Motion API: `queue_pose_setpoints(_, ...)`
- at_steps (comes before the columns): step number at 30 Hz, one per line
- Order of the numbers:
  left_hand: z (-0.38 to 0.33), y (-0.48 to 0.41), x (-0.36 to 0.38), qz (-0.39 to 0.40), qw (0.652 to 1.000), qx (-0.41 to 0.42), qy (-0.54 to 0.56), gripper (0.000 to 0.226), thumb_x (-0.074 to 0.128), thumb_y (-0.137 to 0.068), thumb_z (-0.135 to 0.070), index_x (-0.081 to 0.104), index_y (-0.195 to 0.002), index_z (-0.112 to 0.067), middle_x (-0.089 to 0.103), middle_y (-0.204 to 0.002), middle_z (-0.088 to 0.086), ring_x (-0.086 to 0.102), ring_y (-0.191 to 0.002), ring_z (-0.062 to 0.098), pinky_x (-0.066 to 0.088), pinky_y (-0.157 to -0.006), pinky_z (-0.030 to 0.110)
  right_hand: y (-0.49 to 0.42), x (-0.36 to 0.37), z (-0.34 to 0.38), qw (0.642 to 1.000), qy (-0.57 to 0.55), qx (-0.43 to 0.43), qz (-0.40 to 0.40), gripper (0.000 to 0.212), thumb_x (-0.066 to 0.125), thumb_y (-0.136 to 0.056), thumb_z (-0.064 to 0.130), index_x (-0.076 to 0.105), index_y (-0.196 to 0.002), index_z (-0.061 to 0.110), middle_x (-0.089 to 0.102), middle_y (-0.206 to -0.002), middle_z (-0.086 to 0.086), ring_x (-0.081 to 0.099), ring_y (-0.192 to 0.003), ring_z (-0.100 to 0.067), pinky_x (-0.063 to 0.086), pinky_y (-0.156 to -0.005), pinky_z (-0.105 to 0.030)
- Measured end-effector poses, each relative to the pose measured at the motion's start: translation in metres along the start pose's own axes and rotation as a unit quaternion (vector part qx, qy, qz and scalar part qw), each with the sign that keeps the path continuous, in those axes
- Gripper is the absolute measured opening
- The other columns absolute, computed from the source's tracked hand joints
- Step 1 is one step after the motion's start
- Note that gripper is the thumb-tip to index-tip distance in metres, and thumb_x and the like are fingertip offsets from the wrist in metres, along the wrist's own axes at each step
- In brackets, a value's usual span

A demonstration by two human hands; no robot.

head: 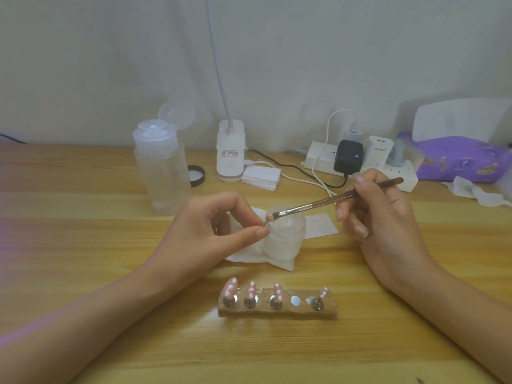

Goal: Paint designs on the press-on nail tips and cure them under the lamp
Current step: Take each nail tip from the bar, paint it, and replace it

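Note:
My left hand (210, 228) pinches a small pink nail tip (267, 218) on its stand between thumb and fingers, held above a frosted jar (285, 239). My right hand (371, 209) grips a thin brush (332, 199); its bristles touch the held nail tip. Near the front of the wooden table (110, 273) lies a holder block (277, 310) carrying several pink nail tips with white dots (250, 292), with one bare metal disc (295, 300). A white clip lamp (230, 151) with a gooseneck stands at the back.
A clear pump bottle (160, 170) with its lid flipped up stands back left. A black ring lid (197, 176), cotton pads (261, 176), a power strip (360, 164) with chargers and cables, and a purple tissue pack (462, 159) line the back. Tissue (277, 259) lies under the jar.

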State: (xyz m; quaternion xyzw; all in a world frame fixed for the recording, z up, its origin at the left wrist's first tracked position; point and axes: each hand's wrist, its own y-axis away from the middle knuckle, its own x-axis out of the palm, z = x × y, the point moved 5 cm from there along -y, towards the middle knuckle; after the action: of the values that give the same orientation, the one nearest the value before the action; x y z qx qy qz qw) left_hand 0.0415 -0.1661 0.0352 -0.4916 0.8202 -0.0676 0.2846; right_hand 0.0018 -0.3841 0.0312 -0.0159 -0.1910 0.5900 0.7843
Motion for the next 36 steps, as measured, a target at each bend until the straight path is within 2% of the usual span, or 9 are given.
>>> queue_pose_setpoints(5,0.001,0.0,0.0,0.0,1.0,-0.008,0.009,0.018,0.074,-0.073,-0.034,0.067,-0.071,-0.018,0.054,-0.051,-0.023,0.037,-0.042,0.001,0.029,-0.047,0.006,0.001,0.004,0.001,1.0,0.01,-0.011,0.023,0.023,0.055,-0.09,0.033,0.05,-0.071,0.021,0.063,-0.057,-0.008,0.035,-0.035,-0.009,0.03,-0.04,-0.018)
queue_pose_setpoints(11,0.001,0.0,0.0,0.002,1.0,-0.005,0.008,0.017,0.074,-0.074,-0.033,0.067,-0.071,-0.018,0.055,-0.051,-0.024,0.038,-0.043,0.001,0.029,-0.047,0.006,0.001,-0.003,0.001,1.0,0.02,-0.014,-0.02,0.031,0.047,-0.101,0.017,0.048,-0.071,0.017,0.055,-0.05,-0.007,0.032,-0.034,-0.009,0.029,-0.037,-0.016)
queue_pose_setpoints(18,0.0,0.001,0.001,0.008,1.0,0.005,0.006,0.016,0.074,-0.076,-0.033,0.067,-0.073,-0.019,0.055,-0.052,-0.023,0.038,-0.043,0.002,0.029,-0.047,0.007,-0.007,-0.014,0.015,0.995,0.033,-0.073,-0.056,0.037,0.048,-0.098,0.015,0.05,-0.062,0.025,0.048,-0.044,0.002,0.034,-0.033,-0.01,0.026,-0.036,-0.013)
queue_pose_setpoints(22,0.001,0.001,0.0,0.007,1.0,0.011,0.004,0.015,0.074,-0.076,-0.032,0.067,-0.073,-0.02,0.054,-0.051,-0.022,0.037,-0.044,0.001,0.029,-0.047,0.007,-0.011,-0.023,0.017,0.994,0.023,-0.08,-0.077,0.038,0.045,-0.097,0.014,0.048,-0.06,0.024,0.049,-0.044,0.001,0.035,-0.033,-0.011,0.027,-0.037,-0.014)
queue_pose_setpoints(26,0.0,0.001,0.0,0.005,1.0,0.021,0.0,0.015,0.074,-0.078,-0.031,0.067,-0.074,-0.018,0.055,-0.053,-0.024,0.038,-0.043,0.001,0.03,-0.048,0.007,-0.01,-0.015,0.023,0.992,0.012,-0.127,-0.006,0.034,0.042,-0.092,0.013,0.055,-0.064,0.026,0.054,-0.052,0.001,0.046,-0.041,-0.013,0.033,-0.04,-0.016)
queue_pose_setpoints(29,0.001,0.001,0.0,0.005,1.0,0.025,-0.003,0.015,0.074,-0.079,-0.028,0.066,-0.075,-0.017,0.054,-0.053,-0.025,0.038,-0.043,0.002,0.03,-0.047,0.007,-0.005,-0.007,0.028,0.981,0.058,-0.177,0.05,0.024,0.034,-0.085,0.003,0.051,-0.076,0.019,0.056,-0.059,-0.001,0.048,-0.047,-0.016,0.036,-0.044,-0.019)
queue_pose_setpoints(32,0.001,0.001,0.0,0.005,0.999,0.034,-0.011,0.016,0.077,-0.084,-0.025,0.066,-0.075,-0.016,0.055,-0.054,-0.026,0.038,-0.043,0.001,0.03,-0.048,0.007,-0.004,-0.01,0.032,0.979,0.066,-0.187,0.047,0.015,0.031,-0.079,0.001,0.039,-0.078,0.013,0.053,-0.057,0.0,0.043,-0.046,-0.014,0.033,-0.044,-0.019)
queue_pose_setpoints(36,0.003,0.0,0.001,0.006,0.999,0.04,-0.024,0.015,0.077,-0.085,-0.017,0.066,-0.076,-0.016,0.054,-0.053,-0.028,0.039,-0.042,0.0,0.029,-0.048,0.005,-0.007,-0.015,0.034,0.983,0.044,-0.175,0.021,0.011,0.03,-0.075,0.004,0.036,-0.073,0.014,0.048,-0.052,0.002,0.035,-0.045,-0.016,0.026,-0.043,-0.02)
